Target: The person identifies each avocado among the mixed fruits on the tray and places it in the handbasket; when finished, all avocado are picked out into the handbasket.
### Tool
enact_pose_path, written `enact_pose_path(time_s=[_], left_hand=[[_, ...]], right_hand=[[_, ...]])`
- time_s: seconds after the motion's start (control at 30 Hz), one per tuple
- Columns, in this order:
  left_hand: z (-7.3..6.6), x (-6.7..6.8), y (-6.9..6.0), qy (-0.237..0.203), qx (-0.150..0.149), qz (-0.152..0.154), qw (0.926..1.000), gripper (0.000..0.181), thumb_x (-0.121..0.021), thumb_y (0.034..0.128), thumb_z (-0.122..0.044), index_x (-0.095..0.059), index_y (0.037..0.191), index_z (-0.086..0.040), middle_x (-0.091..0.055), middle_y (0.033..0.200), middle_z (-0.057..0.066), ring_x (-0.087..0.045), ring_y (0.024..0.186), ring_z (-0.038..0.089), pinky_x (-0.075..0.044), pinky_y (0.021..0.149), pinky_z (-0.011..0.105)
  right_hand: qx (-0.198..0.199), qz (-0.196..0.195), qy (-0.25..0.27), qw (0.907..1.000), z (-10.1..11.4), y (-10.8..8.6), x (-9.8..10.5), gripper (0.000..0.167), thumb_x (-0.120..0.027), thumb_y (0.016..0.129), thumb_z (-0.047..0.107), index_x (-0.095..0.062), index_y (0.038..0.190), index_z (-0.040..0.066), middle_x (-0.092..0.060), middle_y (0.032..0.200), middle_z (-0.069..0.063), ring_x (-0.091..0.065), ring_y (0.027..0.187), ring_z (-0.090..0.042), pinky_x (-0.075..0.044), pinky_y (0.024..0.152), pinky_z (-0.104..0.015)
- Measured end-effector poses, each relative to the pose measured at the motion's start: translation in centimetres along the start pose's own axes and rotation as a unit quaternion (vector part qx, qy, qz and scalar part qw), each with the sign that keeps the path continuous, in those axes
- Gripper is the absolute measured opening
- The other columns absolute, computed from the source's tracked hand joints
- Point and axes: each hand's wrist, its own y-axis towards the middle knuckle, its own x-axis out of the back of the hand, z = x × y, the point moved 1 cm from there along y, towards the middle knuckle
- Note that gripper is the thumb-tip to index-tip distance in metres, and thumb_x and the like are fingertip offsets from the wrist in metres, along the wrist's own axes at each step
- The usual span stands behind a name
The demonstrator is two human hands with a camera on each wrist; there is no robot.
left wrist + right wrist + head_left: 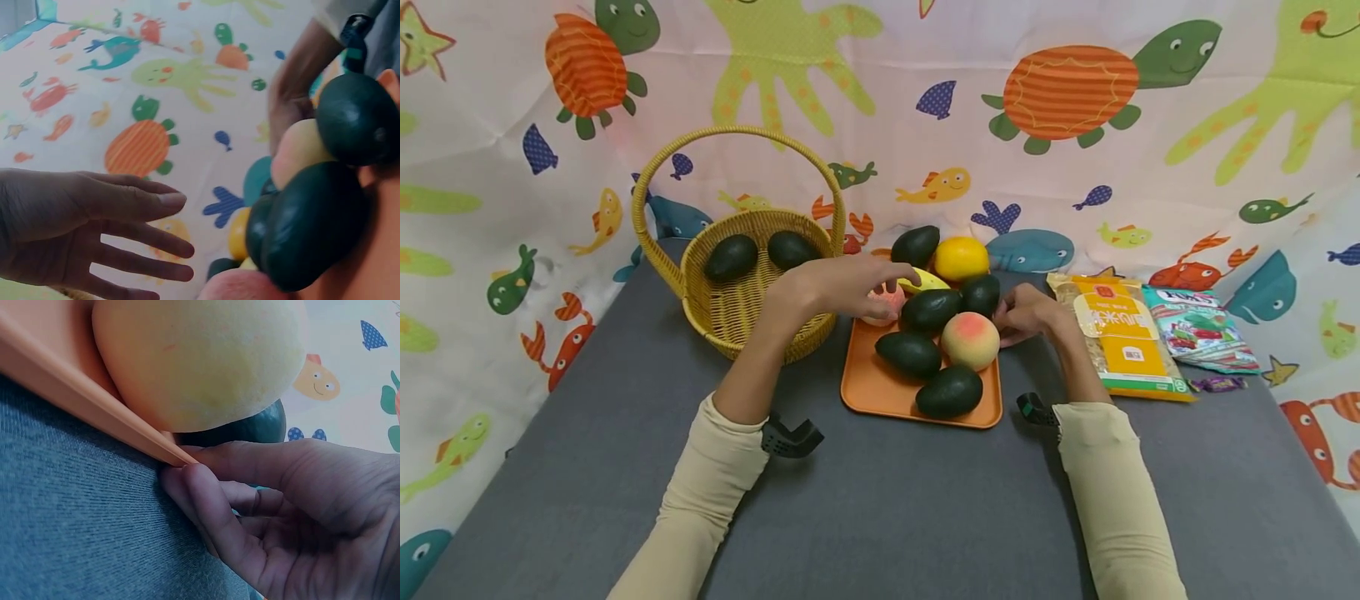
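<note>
1. Tray: plastic-looking, smooth, low sheen.
2. Avocados: smooth, glossy.
3. Peach: smooth, matt.
4. Basket: woven strands, rough-textured.
5. Tablecloth: matt, finely ribbed cloth.
6. Packets: shiny plastic film.
7. Backdrop: printed cloth, creased.

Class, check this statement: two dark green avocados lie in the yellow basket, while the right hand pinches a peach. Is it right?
Not quite. The right hand pinches the edge of the orange tray, not the peach, as the right wrist view shows. The avocados in the yellow basket stand as stated.
</note>
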Motion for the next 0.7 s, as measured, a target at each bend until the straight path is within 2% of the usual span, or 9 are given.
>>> enact_pose_path(time_s=[0.17,0.27,0.37,0.47,0.57,0.7], left_hand=[[-0.5,-1.2,1.5,0.024,-0.017,0.039,0.9988,0.056,-0.07,0.1014,-0.023,-0.05,0.153,-0.014,-0.066,0.13,0.015,-0.06,0.112,0.028,-0.051,0.102,0.04],[-0.7,-1.7,2.2,0.039,-0.01,0.063,0.9972,0.058,-0.072,0.1,-0.025,-0.05,0.153,-0.015,-0.065,0.113,0.013,-0.058,0.101,0.024,-0.049,0.093,0.036],[-0.9,-2.1,2.6,0.06,0.009,0.087,0.9943,0.061,-0.073,0.0996,-0.028,-0.049,0.155,-0.019,-0.064,0.109,0.012,-0.056,0.098,0.021,-0.048,0.09,0.034],[-1.0,-2.5,2.8,0.071,0.032,0.121,0.9896,0.064,-0.072,0.1003,-0.031,-0.046,0.158,-0.024,-0.064,0.13,0.013,-0.059,0.113,0.023,-0.051,0.102,0.037],[-1.2,-2.9,3.1,0.075,0.049,0.148,0.9849,0.066,-0.07,0.1012,-0.033,-0.041,0.161,-0.027,-0.053,0.154,0.01,-0.053,0.137,0.025,-0.045,0.119,0.044],[-1.4,-3.2,3.3,0.081,0.056,0.163,0.9817,0.068,-0.07,0.1014,-0.033,-0.039,0.162,-0.028,-0.042,0.165,0.007,-0.04,0.153,0.023,-0.036,0.127,0.046]], right_hand=[[0.012,-0.005,-0.007,0.9999,0.0,0.1,0.0,0.007,-0.064,0.094,0.003,-0.066,0.093,-0.003,-0.067,0.078,-0.004,-0.068,0.067,-0.011,-0.065,0.067,-0.029],[0.007,-0.006,-0.007,0.9999,0.0,0.2,0.0,0.006,-0.063,0.094,0.003,-0.065,0.092,-0.002,-0.066,0.077,-0.004,-0.068,0.067,-0.011,-0.064,0.067,-0.029],[0.004,-0.006,-0.008,0.9999,0.0,0.3,0.1,0.007,-0.063,0.094,0.004,-0.065,0.094,-0.003,-0.066,0.077,-0.004,-0.068,0.067,-0.011,-0.065,0.068,-0.029],[0.0,-0.001,-0.01,1.0,0.0,0.5,0.1,0.009,-0.064,0.095,0.004,-0.065,0.097,-0.005,-0.066,0.078,-0.004,-0.068,0.067,-0.01,-0.065,0.069,-0.03],[-0.003,0.004,-0.008,1.0,0.0,0.5,0.1,0.011,-0.065,0.095,0.005,-0.065,0.1,-0.005,-0.067,0.079,-0.004,-0.068,0.067,-0.01,-0.065,0.069,-0.03],[-0.004,0.005,-0.002,1.0,0.0,0.3,0.2,0.011,-0.066,0.096,0.005,-0.064,0.1,-0.005,-0.067,0.08,-0.004,-0.068,0.067,-0.011,-0.065,0.069,-0.03]])
